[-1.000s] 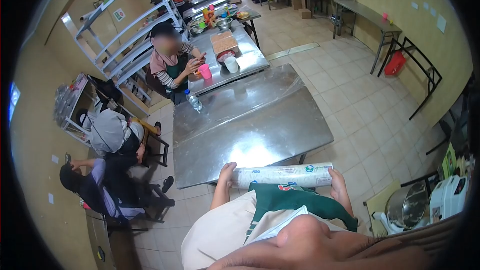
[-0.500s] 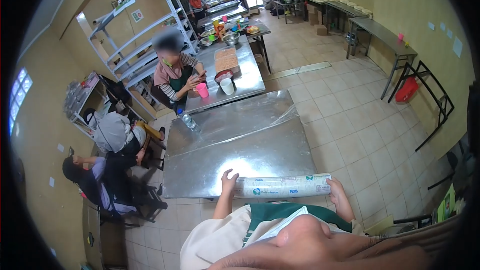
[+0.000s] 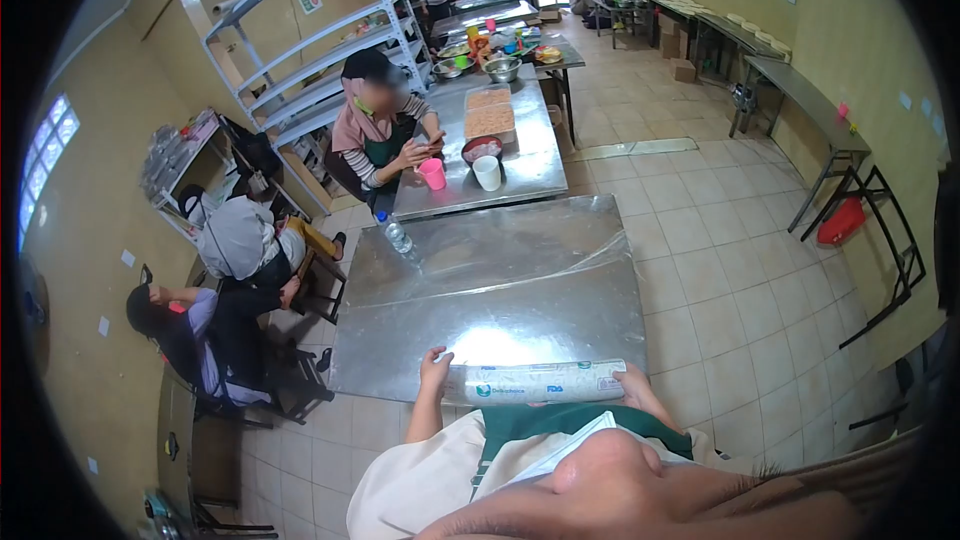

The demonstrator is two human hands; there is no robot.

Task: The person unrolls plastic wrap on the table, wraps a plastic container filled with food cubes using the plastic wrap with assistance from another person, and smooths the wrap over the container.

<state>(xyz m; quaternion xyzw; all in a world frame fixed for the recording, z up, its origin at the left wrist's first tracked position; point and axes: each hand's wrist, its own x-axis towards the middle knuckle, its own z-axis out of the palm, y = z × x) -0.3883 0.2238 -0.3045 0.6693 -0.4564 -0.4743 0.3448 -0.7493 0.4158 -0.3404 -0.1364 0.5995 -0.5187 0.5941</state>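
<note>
White roll: held between two hands set apart, by the near edge of the metal table.
Left hand: holds one end, but I can't tell how tight.
Right hand: holds the other end; a loose grip could let it drop.
Bottle: a hard tug on the clear plastic nearby might tip it.

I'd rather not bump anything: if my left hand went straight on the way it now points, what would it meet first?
Probably the nearest metal table, just beyond your left hand, though this single view leaves unclear whether the hand would pass above it.
</note>
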